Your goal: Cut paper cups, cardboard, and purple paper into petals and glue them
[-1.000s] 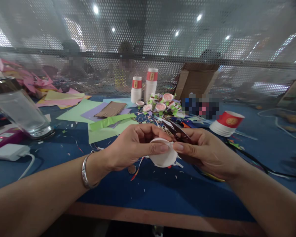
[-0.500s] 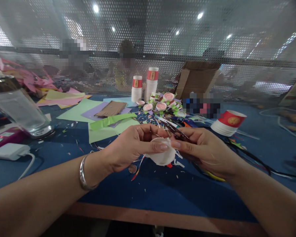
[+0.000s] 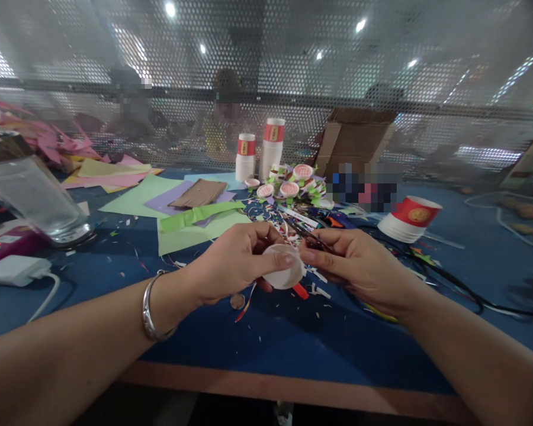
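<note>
My left hand (image 3: 233, 263), with a silver bangle on the wrist, pinches a small white paper cup bottom (image 3: 283, 273) above the blue table (image 3: 293, 343). My right hand (image 3: 359, 263) is closed around dark scissors (image 3: 308, 238), whose blades point left toward the cup piece. Both hands meet at the middle of the view. Red and white cut strips hang below the cup piece.
Sheets of coloured paper (image 3: 177, 207) lie at the left. Two stacks of paper cups (image 3: 270, 148) stand behind a pile of cut cup pieces (image 3: 293, 186). A toppled cup stack (image 3: 408, 219) lies right, a glass (image 3: 31, 195) and a charger (image 3: 13, 269) left. A mesh screen (image 3: 266, 89) backs the table.
The cup piece has turned in my left hand and both hands have drifted slightly left and up. The scissors stay in my right hand at the cup's edge.
</note>
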`<act>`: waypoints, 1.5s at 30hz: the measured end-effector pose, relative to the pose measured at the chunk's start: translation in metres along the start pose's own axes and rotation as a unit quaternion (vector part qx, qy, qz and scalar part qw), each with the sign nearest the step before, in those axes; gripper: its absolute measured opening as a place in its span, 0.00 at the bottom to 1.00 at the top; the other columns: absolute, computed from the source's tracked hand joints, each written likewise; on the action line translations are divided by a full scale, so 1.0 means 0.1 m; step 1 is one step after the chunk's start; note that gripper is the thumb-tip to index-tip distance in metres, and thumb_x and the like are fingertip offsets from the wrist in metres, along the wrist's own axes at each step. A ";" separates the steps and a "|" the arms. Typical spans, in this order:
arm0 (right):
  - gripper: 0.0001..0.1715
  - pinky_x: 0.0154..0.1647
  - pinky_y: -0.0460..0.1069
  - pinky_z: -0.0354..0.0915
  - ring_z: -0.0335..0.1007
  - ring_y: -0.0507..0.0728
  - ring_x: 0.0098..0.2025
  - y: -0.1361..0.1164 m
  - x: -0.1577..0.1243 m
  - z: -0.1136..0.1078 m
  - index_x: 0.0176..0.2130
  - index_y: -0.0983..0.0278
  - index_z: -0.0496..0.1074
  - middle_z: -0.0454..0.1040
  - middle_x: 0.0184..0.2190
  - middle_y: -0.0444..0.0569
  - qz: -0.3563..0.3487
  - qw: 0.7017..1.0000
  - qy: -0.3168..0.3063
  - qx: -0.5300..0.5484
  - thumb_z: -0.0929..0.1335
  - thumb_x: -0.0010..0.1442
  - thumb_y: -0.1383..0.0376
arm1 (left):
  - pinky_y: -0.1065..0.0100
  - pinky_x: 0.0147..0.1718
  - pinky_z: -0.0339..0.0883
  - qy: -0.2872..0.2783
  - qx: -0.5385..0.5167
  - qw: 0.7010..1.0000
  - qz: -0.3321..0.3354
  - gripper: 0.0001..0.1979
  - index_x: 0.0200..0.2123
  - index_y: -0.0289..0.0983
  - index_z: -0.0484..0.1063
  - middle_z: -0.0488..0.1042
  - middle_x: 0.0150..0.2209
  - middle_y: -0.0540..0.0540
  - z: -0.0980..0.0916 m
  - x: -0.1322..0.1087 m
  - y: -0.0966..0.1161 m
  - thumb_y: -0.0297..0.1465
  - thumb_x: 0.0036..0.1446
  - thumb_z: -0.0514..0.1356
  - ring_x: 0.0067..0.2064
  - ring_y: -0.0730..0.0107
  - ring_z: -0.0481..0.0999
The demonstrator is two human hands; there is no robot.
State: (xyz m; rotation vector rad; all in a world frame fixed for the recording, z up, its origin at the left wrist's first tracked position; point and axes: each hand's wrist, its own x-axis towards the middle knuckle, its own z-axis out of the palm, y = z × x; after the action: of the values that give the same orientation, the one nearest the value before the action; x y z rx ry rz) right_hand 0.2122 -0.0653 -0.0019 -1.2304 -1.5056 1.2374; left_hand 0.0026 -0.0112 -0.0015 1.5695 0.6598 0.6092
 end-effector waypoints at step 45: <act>0.20 0.29 0.48 0.58 0.58 0.52 0.28 -0.06 -0.09 0.00 0.30 0.63 0.73 0.66 0.27 0.44 -0.025 0.999 -0.036 0.005 0.77 0.55 0.50 | 0.80 0.16 0.66 -0.089 -0.186 0.976 -0.071 0.14 0.31 0.34 0.75 0.75 0.26 0.51 0.04 0.00 0.06 0.34 0.49 0.75 0.23 0.79 0.71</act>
State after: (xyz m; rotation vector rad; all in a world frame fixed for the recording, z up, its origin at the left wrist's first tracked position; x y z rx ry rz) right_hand 0.2129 -0.0747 0.0040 -1.1459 -1.5712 1.2661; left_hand 0.0053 -0.0145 0.0041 1.1989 0.4835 0.4483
